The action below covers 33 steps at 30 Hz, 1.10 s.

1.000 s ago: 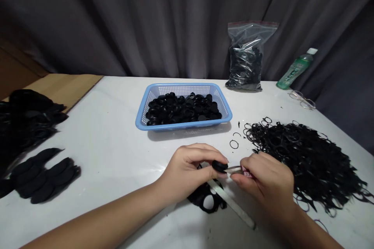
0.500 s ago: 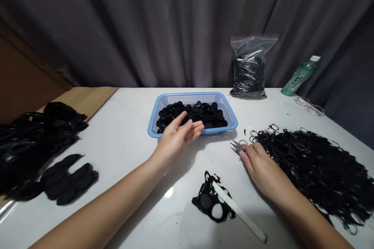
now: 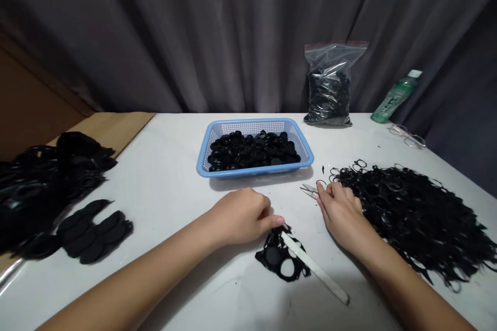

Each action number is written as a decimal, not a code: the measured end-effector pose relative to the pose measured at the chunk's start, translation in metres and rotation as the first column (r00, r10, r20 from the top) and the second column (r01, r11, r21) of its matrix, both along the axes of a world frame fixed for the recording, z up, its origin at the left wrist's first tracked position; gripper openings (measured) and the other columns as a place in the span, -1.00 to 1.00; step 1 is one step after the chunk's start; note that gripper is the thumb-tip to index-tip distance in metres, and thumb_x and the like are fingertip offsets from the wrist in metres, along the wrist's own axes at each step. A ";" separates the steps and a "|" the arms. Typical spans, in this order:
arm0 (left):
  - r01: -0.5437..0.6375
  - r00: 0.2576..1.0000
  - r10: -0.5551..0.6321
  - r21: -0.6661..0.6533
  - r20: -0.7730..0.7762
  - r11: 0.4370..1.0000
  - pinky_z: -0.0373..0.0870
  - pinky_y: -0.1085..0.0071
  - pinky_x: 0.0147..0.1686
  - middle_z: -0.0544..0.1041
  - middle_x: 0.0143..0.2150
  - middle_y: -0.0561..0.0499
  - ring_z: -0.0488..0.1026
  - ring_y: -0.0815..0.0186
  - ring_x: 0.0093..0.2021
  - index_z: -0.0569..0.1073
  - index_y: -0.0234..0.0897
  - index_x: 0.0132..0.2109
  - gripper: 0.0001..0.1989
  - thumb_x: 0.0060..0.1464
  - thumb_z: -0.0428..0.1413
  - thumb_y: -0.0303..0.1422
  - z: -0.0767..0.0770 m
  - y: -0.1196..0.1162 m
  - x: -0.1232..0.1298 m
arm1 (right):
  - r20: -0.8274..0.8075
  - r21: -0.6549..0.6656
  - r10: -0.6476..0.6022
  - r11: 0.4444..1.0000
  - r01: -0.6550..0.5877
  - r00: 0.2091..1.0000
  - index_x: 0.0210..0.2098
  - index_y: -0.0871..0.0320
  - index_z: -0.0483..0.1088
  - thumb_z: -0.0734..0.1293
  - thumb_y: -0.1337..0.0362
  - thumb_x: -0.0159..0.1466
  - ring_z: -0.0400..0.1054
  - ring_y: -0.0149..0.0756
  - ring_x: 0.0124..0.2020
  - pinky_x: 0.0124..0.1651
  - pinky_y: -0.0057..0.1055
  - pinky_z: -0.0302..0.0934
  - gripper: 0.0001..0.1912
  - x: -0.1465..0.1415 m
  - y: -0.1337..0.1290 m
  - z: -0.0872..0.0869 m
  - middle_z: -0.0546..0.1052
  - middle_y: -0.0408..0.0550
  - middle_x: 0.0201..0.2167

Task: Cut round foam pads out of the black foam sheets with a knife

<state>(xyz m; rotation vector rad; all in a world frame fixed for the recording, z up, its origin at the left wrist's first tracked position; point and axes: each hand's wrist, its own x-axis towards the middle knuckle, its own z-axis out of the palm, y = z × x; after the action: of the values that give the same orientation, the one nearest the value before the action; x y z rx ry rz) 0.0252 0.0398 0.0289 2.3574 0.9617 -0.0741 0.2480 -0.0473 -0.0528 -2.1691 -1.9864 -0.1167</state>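
Nearest: left hand (image 3: 240,217) sits relaxed, fingers curled, tips at the top edge of a black rubbery offcut (image 3: 272,258), near the tabletop's front edge; nothing shows in the hand, but the fingers hide any small piece, so can't tell if it's pinching. The offcut has one empty round hole (image 3: 287,267) and one dark disc (image 3: 273,256) seated in place, so at least one is out and one remains. A pale flat strip (image 3: 314,267) lies across it. Right hand (image 3: 341,212) is clenched on thread snips (image 3: 309,191), blades out to the left, handles hidden by the fingers. Just beyond, right of centre, is a big heap of black rings (image 3: 411,212). Further left, black scrap pieces (image 3: 39,186) and a row of black oval pieces (image 3: 93,232). Behind centre, a blue plastic basket (image 3: 254,173) holds loose black discs (image 3: 252,150). At the back edge: zip bag of black pieces (image 3: 328,83), green bottle (image 3: 394,97), glasses (image 3: 407,137). Bag contents are hard to make out.
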 end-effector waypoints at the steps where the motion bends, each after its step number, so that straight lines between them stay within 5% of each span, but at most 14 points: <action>1: 0.011 1.000 -0.012 -0.037 -0.029 0.999 -0.02 0.39 -0.58 0.45 -0.58 -0.05 0.27 0.30 -0.58 0.47 -0.28 -0.51 -0.57 0.09 0.03 -0.03 0.001 0.000 -0.001 | -0.005 0.006 -0.003 1.000 0.003 1.000 0.12 0.25 0.31 0.11 0.27 0.37 0.22 0.02 -0.17 -0.20 -0.12 0.15 -0.61 -0.001 0.000 0.005 0.37 0.21 -0.16; 5: 0.082 0.991 -0.104 -0.228 -0.084 0.970 0.06 0.45 -0.57 0.51 -0.47 0.01 0.37 0.28 -0.51 0.45 -0.25 -0.36 -0.66 -0.08 0.21 -0.05 0.006 -0.001 -0.004 | -0.243 -0.022 0.198 0.978 -0.209 0.950 0.00 0.21 0.32 0.14 0.24 0.37 0.28 -0.12 -0.15 -0.16 -0.24 0.17 -0.71 -0.012 -0.007 0.032 0.42 0.11 -0.18; 7: 0.141 0.984 -0.168 -0.315 -0.060 0.939 0.10 0.48 -0.55 0.52 -0.39 0.06 0.39 0.28 -0.46 0.37 -0.22 -0.22 -0.54 -0.24 0.34 -0.14 0.008 -0.003 -0.006 | -0.410 -0.173 0.272 0.914 -0.367 0.871 -0.17 0.15 0.31 0.23 0.15 0.32 0.31 -0.30 -0.39 -0.38 -0.43 0.12 -0.80 -0.020 -0.013 0.044 0.46 -0.07 -0.34; 11: 0.303 0.946 -0.324 -0.320 -0.012 0.897 0.06 0.50 -0.55 0.48 -0.36 0.10 0.37 0.30 -0.43 0.28 -0.18 -0.13 -0.45 -0.27 0.38 -0.35 0.009 -0.009 -0.004 | -0.415 -0.277 0.371 0.818 -0.504 0.831 -0.22 0.09 0.28 0.34 0.20 0.19 0.31 -0.34 -0.49 -0.49 -0.48 -0.06 -0.79 -0.032 -0.021 0.053 0.48 -0.19 -0.46; 16: 0.357 0.933 -0.338 -0.196 0.123 0.913 0.07 0.48 -0.52 0.47 -0.37 0.06 0.32 0.36 -0.45 0.29 -0.21 -0.26 -0.87 0.04 0.10 -0.47 0.007 -0.012 0.003 | -0.316 -0.290 0.372 0.838 -0.462 0.873 -0.26 0.11 0.27 0.19 0.43 0.15 0.29 -0.33 -0.57 -0.53 -0.44 -0.15 -0.83 -0.033 -0.020 0.049 0.47 -0.18 -0.54; 21: 0.287 0.895 -0.136 -0.316 0.426 0.904 0.20 0.48 -0.41 0.42 -0.35 0.06 0.31 0.38 -0.38 0.24 -0.24 -0.24 -0.95 0.13 -0.01 -0.43 -0.002 -0.005 0.004 | -0.469 -0.223 0.238 0.900 -0.375 0.851 -0.20 0.12 0.30 0.18 0.49 0.06 0.21 -0.40 -0.63 -0.57 -0.48 -0.12 -0.68 -0.031 -0.019 0.052 0.37 -0.26 -0.63; 25: 0.177 0.808 0.137 -0.459 0.572 0.871 0.23 0.45 -0.34 0.33 -0.36 0.07 0.27 0.39 -0.36 0.25 -0.27 -0.29 -0.94 0.17 -0.06 -0.43 -0.012 0.000 0.007 | -0.775 -0.110 0.089 0.956 -0.272 0.626 -0.19 0.15 0.41 0.19 0.47 0.08 0.24 -0.45 -0.59 -0.57 -0.54 0.07 -0.67 -0.028 -0.019 0.053 0.40 -0.22 -0.57; 30: 0.148 0.790 0.230 -0.540 0.569 0.829 0.22 0.42 -0.32 0.35 -0.31 0.04 0.28 0.40 -0.35 0.35 -0.31 -0.33 -0.90 0.12 -0.04 -0.50 -0.018 -0.004 0.012 | -0.976 -0.051 -0.014 0.985 -0.163 0.219 -0.23 0.18 0.50 0.24 0.35 0.18 0.38 -0.41 -0.56 -0.53 -0.48 0.32 -0.77 -0.031 -0.018 0.051 0.51 -0.07 -0.45; 33: 0.164 0.755 0.314 -0.630 0.575 0.759 0.20 0.47 -0.41 0.36 -0.16 0.02 0.25 0.48 -0.42 0.25 -0.27 -0.26 -0.83 0.04 0.13 -0.44 -0.021 -0.009 0.013 | -0.997 -0.042 -0.033 0.990 -0.132 0.069 -0.32 0.19 0.52 0.28 0.25 0.21 0.40 -0.42 -0.59 -0.57 -0.44 0.40 -0.80 -0.033 -0.016 0.051 0.45 -0.06 -0.38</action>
<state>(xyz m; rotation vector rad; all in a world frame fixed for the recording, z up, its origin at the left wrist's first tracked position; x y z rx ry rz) 0.0384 0.0306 0.0074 1.4874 0.5406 0.3840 0.2150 -0.0637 -0.0018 -1.3249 -1.0926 1.2523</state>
